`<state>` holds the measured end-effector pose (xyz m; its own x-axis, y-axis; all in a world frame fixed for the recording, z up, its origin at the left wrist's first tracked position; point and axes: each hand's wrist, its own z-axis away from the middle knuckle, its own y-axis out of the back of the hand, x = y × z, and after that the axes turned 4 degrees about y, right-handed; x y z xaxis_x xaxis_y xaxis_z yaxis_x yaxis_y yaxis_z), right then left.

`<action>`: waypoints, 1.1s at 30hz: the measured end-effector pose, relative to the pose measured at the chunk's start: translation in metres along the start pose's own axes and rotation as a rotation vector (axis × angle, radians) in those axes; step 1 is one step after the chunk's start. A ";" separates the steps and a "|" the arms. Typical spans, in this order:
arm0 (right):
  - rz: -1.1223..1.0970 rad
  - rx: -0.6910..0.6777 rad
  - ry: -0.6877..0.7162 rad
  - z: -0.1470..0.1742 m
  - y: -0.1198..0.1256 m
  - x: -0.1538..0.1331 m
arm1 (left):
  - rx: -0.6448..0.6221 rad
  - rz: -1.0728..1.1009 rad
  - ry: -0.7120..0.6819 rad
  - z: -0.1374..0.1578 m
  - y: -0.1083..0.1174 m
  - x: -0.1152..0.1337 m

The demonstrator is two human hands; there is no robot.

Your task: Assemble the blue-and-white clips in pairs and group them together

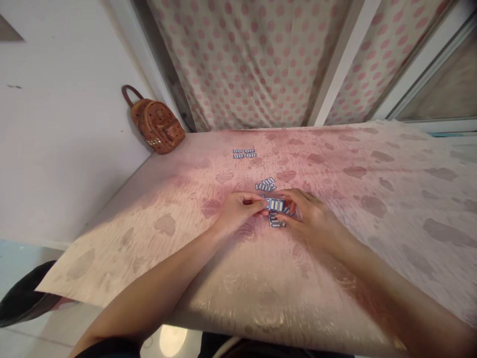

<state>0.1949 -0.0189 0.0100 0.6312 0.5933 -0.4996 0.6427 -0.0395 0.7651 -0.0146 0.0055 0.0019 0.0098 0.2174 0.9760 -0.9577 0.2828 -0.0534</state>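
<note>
Between my two hands is a small white card (275, 204) with blue-edged bars, raised a little off the table. Thumb and fingers of my left hand (240, 209) pinch its left end. My right hand (311, 214) curls around the right end, thumb below and forefinger above; part of its grip is hidden. Under and just below the held card lie more of the same cards (277, 223), partly covered by the right thumb. Just beyond my fingers, several cards (265, 187) overlap in a loose pile. Farther back, a neat group of cards (244, 153) lies in two rows.
A pink patterned cloth (167, 278) covers the table. At the back left corner, a brown mini backpack (158, 124) leans by the white wall (67, 124). A dotted curtain (253, 64) hangs behind the table. Something black (28, 293) is below the left edge.
</note>
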 end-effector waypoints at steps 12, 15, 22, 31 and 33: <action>-0.120 0.025 -0.121 0.001 -0.001 -0.002 | 0.031 0.026 0.023 0.003 -0.005 0.005; -0.325 0.020 -0.288 0.002 -0.002 -0.001 | 0.043 0.016 -0.024 0.004 -0.006 0.005; -0.590 0.044 -0.400 -0.002 -0.005 -0.002 | 0.068 -0.019 -0.098 0.006 -0.009 0.005; -0.970 0.094 -0.637 -0.003 -0.009 -0.008 | 0.109 -0.116 -0.223 0.007 -0.013 -0.003; -1.042 0.113 -0.681 -0.002 -0.011 -0.009 | 0.116 -0.125 -0.241 0.008 -0.014 -0.004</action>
<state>0.1815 -0.0223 0.0062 -0.1254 -0.1513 -0.9805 0.9836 0.1104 -0.1428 -0.0036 -0.0064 0.0005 0.0747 -0.0450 0.9962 -0.9799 0.1819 0.0817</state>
